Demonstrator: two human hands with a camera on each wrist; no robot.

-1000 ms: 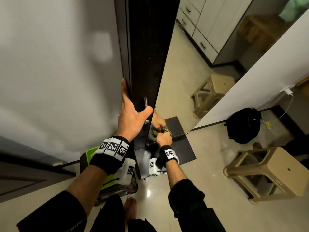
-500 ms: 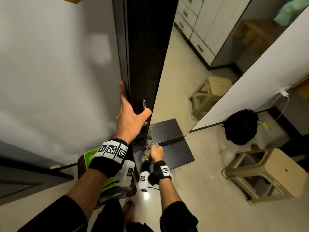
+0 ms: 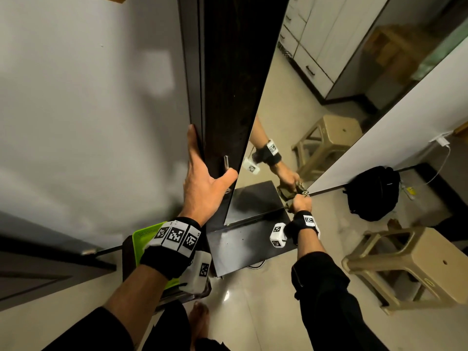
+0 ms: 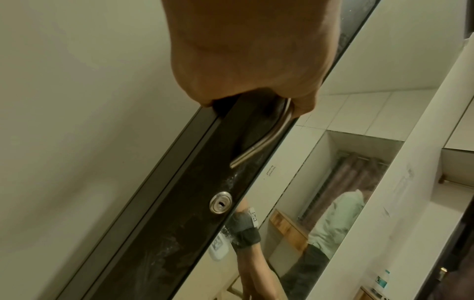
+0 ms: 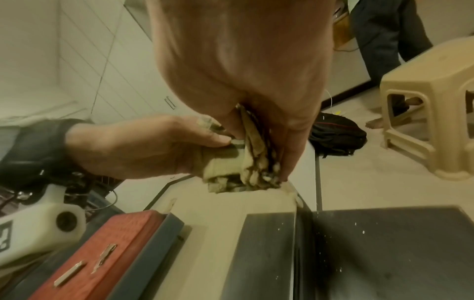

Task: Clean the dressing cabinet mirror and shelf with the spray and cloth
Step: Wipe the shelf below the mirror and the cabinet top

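The dressing cabinet's mirror [image 3: 316,84] stands on a dark door [image 3: 228,97], above a dark shelf [image 3: 243,244]. My left hand [image 3: 202,188] grips the door's left edge, fingers curled behind it and thumb by the metal handle [image 3: 226,162]. The left wrist view shows this hand [image 4: 243,60] above the handle [image 4: 266,140] and a round lock [image 4: 220,202]. My right hand [image 3: 301,202] holds a crumpled beige cloth [image 3: 290,205] against the mirror's lower right corner. From the right wrist, the hand [image 5: 243,71] bunches the cloth [image 5: 259,160] on the glass above the dusty shelf [image 5: 384,253]. No spray is in view.
A beige plastic stool [image 3: 417,269] stands on the floor at the right, with a black backpack [image 3: 372,193] behind it by the wall. A green tray [image 3: 144,239] sits low beside the cabinet under my left wrist. Another person's legs [image 5: 384,30] show beyond the stool.
My right hand has moved the cloth rightward along the bottom of the mirror, from near its left edge to its lower right corner. The left hand still grips the door edge.
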